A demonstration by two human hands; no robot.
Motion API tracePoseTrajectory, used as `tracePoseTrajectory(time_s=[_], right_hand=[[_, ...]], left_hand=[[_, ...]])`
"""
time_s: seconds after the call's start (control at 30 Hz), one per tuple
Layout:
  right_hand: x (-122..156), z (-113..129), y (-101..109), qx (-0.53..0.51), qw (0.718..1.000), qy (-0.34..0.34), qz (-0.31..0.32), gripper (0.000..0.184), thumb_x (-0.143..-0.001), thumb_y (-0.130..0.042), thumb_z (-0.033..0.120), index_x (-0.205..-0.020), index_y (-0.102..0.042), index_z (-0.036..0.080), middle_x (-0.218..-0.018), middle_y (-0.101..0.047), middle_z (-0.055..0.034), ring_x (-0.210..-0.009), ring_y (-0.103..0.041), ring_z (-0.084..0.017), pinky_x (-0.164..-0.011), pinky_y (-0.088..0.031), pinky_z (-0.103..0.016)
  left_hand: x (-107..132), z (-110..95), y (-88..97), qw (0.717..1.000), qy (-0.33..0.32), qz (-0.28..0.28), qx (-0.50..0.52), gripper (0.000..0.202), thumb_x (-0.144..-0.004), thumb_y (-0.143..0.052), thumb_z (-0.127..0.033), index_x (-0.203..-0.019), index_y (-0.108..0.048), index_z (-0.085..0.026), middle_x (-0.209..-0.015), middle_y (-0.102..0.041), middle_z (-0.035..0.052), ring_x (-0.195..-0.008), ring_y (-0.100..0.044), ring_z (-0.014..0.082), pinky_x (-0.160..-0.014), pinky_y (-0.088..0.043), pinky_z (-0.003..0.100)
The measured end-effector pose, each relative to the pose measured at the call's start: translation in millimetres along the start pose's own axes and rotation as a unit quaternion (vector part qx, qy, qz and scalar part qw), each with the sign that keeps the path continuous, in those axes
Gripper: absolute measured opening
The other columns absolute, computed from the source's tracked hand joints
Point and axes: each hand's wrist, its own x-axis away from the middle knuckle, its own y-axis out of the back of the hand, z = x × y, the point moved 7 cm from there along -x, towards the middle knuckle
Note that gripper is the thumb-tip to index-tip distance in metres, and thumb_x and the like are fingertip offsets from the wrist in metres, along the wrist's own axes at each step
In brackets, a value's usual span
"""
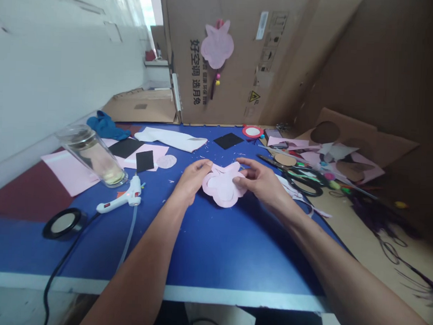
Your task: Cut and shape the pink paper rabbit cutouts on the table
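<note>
A pink flower-shaped paper cutout point(224, 185) with two ear-like points is held up over the blue table. A smaller, paler piece with a scalloped outline lies on its face. My left hand point(192, 179) pinches the cutout's upper left edge between thumb and fingers. On the other side my right hand point(260, 182) grips its right edge, thumb in front. Close beyond the right hand lie black-handled scissors point(297, 177). A similar pink cutout point(217, 46) with beads below it hangs on the cardboard behind.
A white glue gun point(125, 197), a roll of black tape point(63, 223) and a glass bottle point(96, 158) are at the left. Black squares point(228, 141) lie farther back. Cardboard and pink scraps point(358, 162), cords and beads cover the right side.
</note>
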Motion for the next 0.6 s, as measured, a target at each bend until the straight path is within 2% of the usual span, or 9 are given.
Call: tracePoseTrajectory(time_s=[0.1, 0.17, 0.33, 0.5, 0.6], right_hand=[[-2.2, -0.9, 2.3, -0.022, 1.0, 0.006, -0.004, 0.076, -0.069, -0.083, 0.032, -0.139, -0.058, 0.016, -0.078, -0.066, 0.0037, -0.062, -0.062, -0.015, -0.059, -0.053, -0.029], [-3.2, -1.3, 2.7, -0.023, 1.0, 0.014, -0.006, 0.074, -0.069, -0.083, 0.031, -0.137, -0.059, 0.015, -0.077, -0.066, 0.0038, -0.062, -0.061, -0.015, -0.059, -0.053, -0.028], [-4.0, -3.3, 0.7, -0.008, 1.0, 0.014, -0.002, 0.07, -0.07, -0.082, 0.033, -0.134, -0.061, 0.016, -0.078, -0.066, 0.0035, -0.064, -0.062, -0.015, -0.062, -0.053, -0.029], [-5.3, -7.1, -1.8, 0.002, 1.0, -0.006, 0.014, 0.066, -0.07, -0.08, 0.033, -0.132, -0.064, 0.016, -0.074, -0.067, 0.0036, -0.063, -0.061, -0.015, -0.061, -0.052, -0.028], [-6.7, -7.6, -0.9, -0.002, 1.0, 0.001, 0.0, 0.062, -0.068, -0.08, 0.032, -0.127, -0.067, 0.016, -0.073, -0.068, 0.0029, -0.062, -0.06, -0.015, -0.059, -0.05, -0.028]], left_hand=[[3.6, 3.2, -15.9, 0.99, 0.032, 0.103, 0.087, 0.034, -0.087, -0.079, -0.044, -0.109, -0.079, -0.019, -0.105, -0.08, 0.0096, -0.091, -0.074, 0.0207, -0.087, -0.057, 0.034], [7.6, 4.1, -21.8, 0.985, 0.047, 0.129, 0.107, 0.034, -0.08, -0.085, -0.038, -0.107, -0.079, -0.017, -0.101, -0.081, 0.0096, -0.088, -0.074, 0.0207, -0.087, -0.056, 0.035], [9.5, 5.4, -24.8, 0.987, 0.039, 0.109, 0.115, 0.032, -0.071, -0.089, -0.025, -0.099, -0.08, -0.013, -0.093, -0.081, 0.0102, -0.082, -0.075, 0.0211, -0.089, -0.055, 0.036], [6.4, 7.0, -25.7, 0.988, 0.019, 0.09, 0.123, 0.033, -0.069, -0.089, -0.027, -0.098, -0.08, -0.013, -0.092, -0.082, 0.0102, -0.079, -0.074, 0.0213, -0.086, -0.055, 0.036], [6.3, 8.4, -27.2, 0.987, 0.016, 0.079, 0.137, 0.038, -0.065, -0.092, -0.029, -0.097, -0.08, -0.013, -0.092, -0.082, 0.0102, -0.079, -0.074, 0.0211, -0.084, -0.056, 0.035]])
